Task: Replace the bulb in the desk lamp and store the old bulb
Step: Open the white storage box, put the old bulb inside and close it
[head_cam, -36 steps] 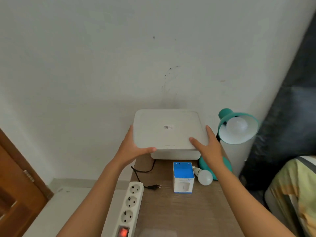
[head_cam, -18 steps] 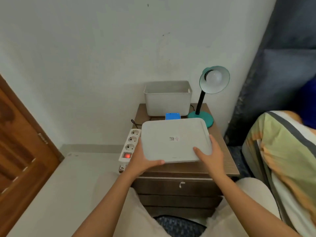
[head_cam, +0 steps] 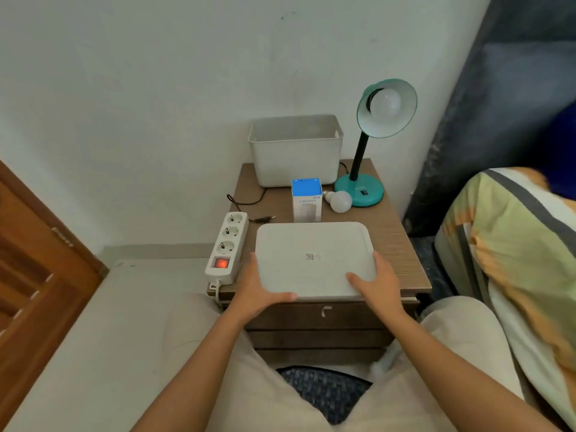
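Both hands are on the white lid (head_cam: 314, 257). The left hand (head_cam: 258, 294) grips its near left corner and the right hand (head_cam: 378, 288) its near right corner, thumbs on top and the other fingers wrapped round the sides. The lid sits flat over the front part of the brown nightstand (head_cam: 402, 244), sticker side up. Can't honestly tell if it's fully down on the wood or a hair above it.

Just left of the lid there's a white power strip (head_cam: 227, 247) along the nightstand's left edge with its red switch glowing. A black plug (head_cam: 265, 218) lies loose beside it, not in any socket.

Behind the lid stands a blue and white bulb box (head_cam: 307, 199), upright. A loose bulb (head_cam: 340, 201) lies on its side right next to the box, up against the teal base of the desk lamp (head_cam: 358, 188). The lamp's shade is tipped toward us, and the bulb in the shade (head_cam: 385, 102) is unlit.

The open white storage bin (head_cam: 296, 154) is at the back against the wall, left of the lamp. From here I can't see inside it.

Further out there's a wooden door (head_cam: 31, 275) on the left and striped bedding (head_cam: 514, 244) on the right.
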Demonstrator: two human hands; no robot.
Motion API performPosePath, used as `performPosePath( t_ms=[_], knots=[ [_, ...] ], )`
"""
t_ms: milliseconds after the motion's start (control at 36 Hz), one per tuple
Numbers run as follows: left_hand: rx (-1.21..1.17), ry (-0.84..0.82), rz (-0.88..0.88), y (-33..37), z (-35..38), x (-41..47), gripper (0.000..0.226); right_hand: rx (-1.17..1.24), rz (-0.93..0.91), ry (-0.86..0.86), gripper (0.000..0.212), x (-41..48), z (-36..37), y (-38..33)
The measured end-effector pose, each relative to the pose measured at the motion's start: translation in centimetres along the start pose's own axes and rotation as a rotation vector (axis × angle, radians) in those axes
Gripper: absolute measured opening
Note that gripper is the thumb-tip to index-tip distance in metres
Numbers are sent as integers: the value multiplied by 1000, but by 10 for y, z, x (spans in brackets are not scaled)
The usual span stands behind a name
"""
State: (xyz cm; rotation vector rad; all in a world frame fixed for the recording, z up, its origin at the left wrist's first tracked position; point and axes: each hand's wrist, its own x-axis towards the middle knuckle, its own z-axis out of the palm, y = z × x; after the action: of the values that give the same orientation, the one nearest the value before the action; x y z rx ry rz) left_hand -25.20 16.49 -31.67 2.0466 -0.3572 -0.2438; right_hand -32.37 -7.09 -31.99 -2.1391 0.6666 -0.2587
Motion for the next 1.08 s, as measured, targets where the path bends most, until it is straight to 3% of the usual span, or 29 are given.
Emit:
performPosePath(
  t_ms=[250, 306, 417, 611, 833, 1083],
  knots=[
    [189, 22, -84, -3, 1, 13, 106, -247, -41, 20, 70, 19, 7, 0],
    [228, 36, -72, -2, 1, 14, 97, -262, -46, 31, 68, 21, 9, 0],
    [276, -18, -85, 0, 2, 15, 110, -263, -50, 59, 67, 23, 11, 0],
    [313, -92, -131, 3, -1, 19, 114, -237, -24, 40, 66, 24, 10, 0],
    [254, 45, -79, 31, -6, 62, 76, -109, -39, 8, 57, 45, 3, -11],
    [323, 232, 58, 89, -66, 192, 43, -97, -159, 3, 45, 137, 3, -69]
  ],
)
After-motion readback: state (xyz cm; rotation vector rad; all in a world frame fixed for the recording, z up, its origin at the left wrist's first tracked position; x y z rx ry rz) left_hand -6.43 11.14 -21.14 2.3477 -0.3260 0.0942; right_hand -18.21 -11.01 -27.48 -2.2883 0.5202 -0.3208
